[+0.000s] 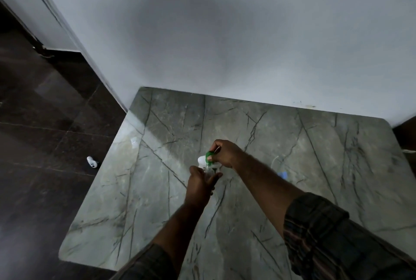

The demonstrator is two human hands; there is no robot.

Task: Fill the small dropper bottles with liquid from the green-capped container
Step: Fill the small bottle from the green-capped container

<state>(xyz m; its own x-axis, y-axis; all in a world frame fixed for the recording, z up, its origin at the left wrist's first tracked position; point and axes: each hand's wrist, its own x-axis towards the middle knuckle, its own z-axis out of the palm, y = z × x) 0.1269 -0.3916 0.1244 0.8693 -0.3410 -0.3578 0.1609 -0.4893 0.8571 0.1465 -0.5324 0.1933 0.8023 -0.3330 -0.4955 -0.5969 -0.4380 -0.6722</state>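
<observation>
Above the middle of the grey marble table, my right hand grips the green-capped container, a white body with a green cap, tilted down toward my left. My left hand holds a small clear dropper bottle just under the green cap. The bottle is mostly hidden by my fingers, and motion blur keeps me from telling whether liquid flows.
A small blue object and a thin white cord lie on the table right of my hands. A white object lies on the dark floor to the left. A white wall backs the table.
</observation>
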